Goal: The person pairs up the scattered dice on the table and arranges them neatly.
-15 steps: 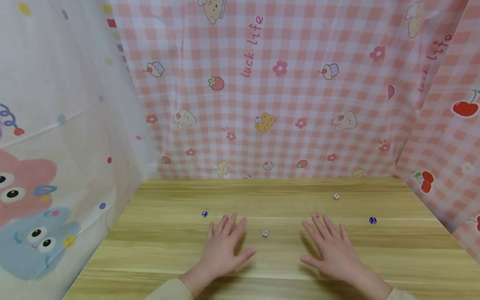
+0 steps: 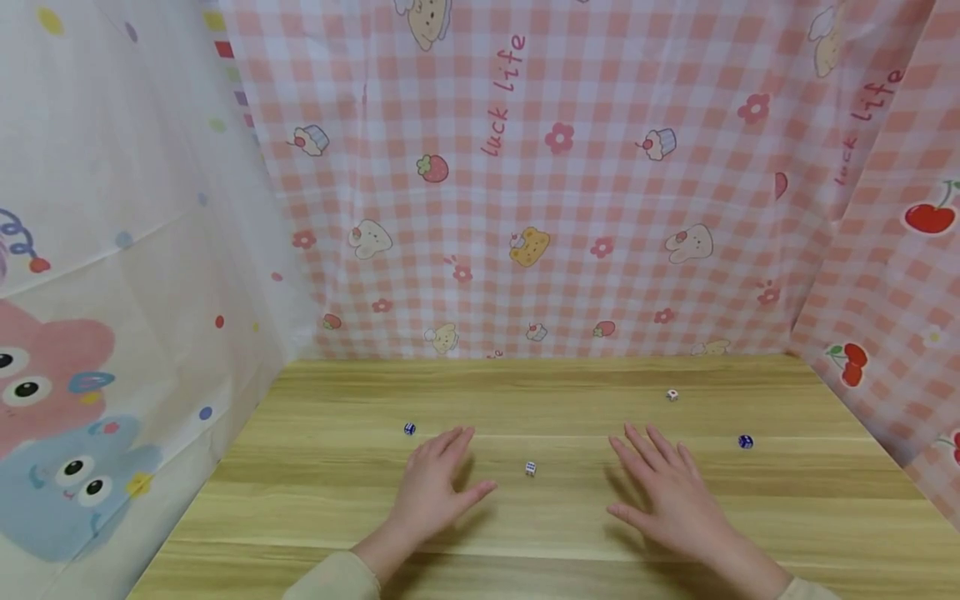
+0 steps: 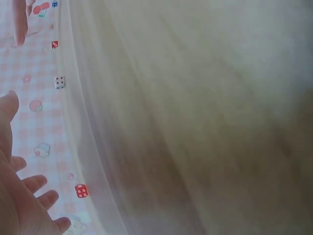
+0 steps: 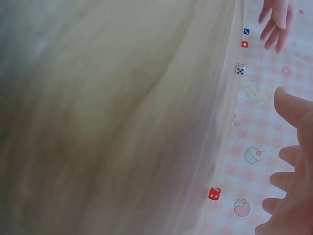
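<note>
Both hands hover palm down, fingers spread, just above the wooden table (image 2: 525, 400), holding nothing. My left hand (image 2: 437, 479) lies left of a small white die (image 2: 530, 468), and my right hand (image 2: 666, 485) lies to its right. A blue die (image 2: 409, 428) sits beyond the left hand. Another blue die (image 2: 745, 441) and a white die with red pips (image 2: 672, 395) sit beyond the right hand. In the left wrist view a red die (image 3: 81, 191) lies near the left hand (image 3: 22, 200). The right wrist view shows a red die (image 4: 214, 193) near the right hand (image 4: 293, 186).
Pink checked cloth (image 2: 555, 192) hangs as a wall behind the table and on the right. A white cartoon-print sheet (image 2: 112, 292) closes the left side. The table's surface reaches these cloths at the back and sides.
Both hands have drawn back slightly toward me; the left thumb pulled in. The two red dice seen at the fingertips are now covered in the head view. The other dice have not moved.
</note>
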`<state>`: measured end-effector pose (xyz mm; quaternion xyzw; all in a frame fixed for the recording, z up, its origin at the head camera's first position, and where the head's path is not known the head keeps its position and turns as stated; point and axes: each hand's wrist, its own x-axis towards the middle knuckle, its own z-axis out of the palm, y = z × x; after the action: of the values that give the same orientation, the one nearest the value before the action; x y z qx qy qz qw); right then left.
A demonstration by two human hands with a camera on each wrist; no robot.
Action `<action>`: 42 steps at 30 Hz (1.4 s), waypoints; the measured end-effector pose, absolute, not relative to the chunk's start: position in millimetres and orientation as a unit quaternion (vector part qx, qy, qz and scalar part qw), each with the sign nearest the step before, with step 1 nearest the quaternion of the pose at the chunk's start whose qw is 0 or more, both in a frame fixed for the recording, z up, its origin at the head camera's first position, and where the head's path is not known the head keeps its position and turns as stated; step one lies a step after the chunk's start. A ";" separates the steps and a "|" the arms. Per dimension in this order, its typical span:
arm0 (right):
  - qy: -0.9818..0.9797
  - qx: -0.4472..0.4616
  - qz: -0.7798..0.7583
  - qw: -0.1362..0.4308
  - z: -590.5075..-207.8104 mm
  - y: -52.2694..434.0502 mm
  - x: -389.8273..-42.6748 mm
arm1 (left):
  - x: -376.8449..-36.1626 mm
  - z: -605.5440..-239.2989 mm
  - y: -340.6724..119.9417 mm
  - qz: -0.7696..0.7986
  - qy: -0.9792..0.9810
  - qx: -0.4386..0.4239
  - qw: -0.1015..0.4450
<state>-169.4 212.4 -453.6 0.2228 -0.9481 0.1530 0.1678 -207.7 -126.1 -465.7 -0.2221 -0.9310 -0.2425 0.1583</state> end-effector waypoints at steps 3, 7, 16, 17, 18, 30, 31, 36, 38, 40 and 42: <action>-0.944 0.227 0.164 0.177 -454.8 213.9 -171.0 | -209.9 -465.5 -127.4 -0.267 -0.928 -0.208 0.155; -0.938 0.230 0.176 0.188 -456.6 216.6 -173.8 | -213.4 -464.7 -129.1 -0.301 -0.921 -0.188 0.158; -0.921 0.249 0.209 0.214 -456.0 222.7 -178.2 | -223.3 -466.3 -133.8 -0.378 -0.902 -0.136 0.154; -0.919 0.251 0.213 0.217 -456.0 223.2 -178.5 | -224.3 -466.7 -134.2 -0.386 -0.900 -0.131 0.154; -0.917 0.253 0.216 0.221 -456.0 223.6 -178.9 | -225.3 -467.2 -134.6 -0.393 -0.898 -0.126 0.153; -0.912 0.246 0.240 0.224 -458.1 231.1 -182.9 | -229.9 -473.1 -135.1 -0.429 -0.884 -0.099 0.155; -0.912 0.246 0.241 0.223 -458.2 231.6 -183.0 | -230.1 -473.6 -135.3 -0.428 -0.884 -0.099 0.157; -0.908 0.247 0.247 0.230 -459.0 234.3 -183.5 | -232.5 -475.7 -136.9 -0.439 -0.880 -0.090 0.156; -0.906 0.250 0.249 0.235 -458.8 235.0 -183.4 | -234.2 -476.6 -138.5 -0.448 -0.876 -0.087 0.157; -0.904 0.253 0.253 0.235 -458.9 235.9 -183.3 | -236.6 -478.1 -141.1 -0.456 -0.872 -0.083 0.160; -0.902 0.256 0.258 0.234 -459.2 237.0 -183.5 | -239.5 -479.9 -144.6 -0.457 -0.870 -0.078 0.168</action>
<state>-183.5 237.0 -459.2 0.2562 -0.9016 0.2582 0.2340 -239.5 -144.6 -479.9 -0.0777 -0.8703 -0.4566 0.1677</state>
